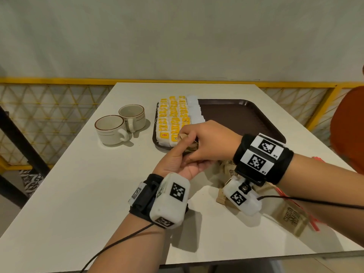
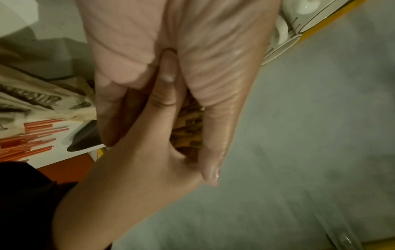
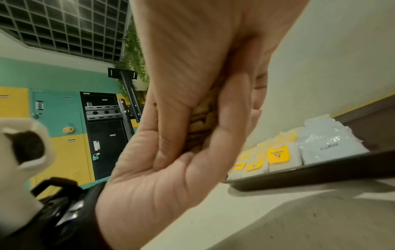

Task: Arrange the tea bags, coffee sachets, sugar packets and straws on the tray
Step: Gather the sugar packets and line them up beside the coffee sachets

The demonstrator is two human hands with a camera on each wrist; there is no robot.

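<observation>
Tea bags and coffee sachets are laid at the tray's nine o'clock side, while sugar packets are gripped by curled fingers of both hands and straws are left on the tabletop.

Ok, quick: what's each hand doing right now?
Left hand: grips the stack of brown sugar packets.
Right hand: grips the same stack from the other side.

A stack of small brown paper sugar packets sits pinched between the left hand and right hand. At nine o'clock lie thin orange straws; at one o'clock, white ceramic cups.
</observation>
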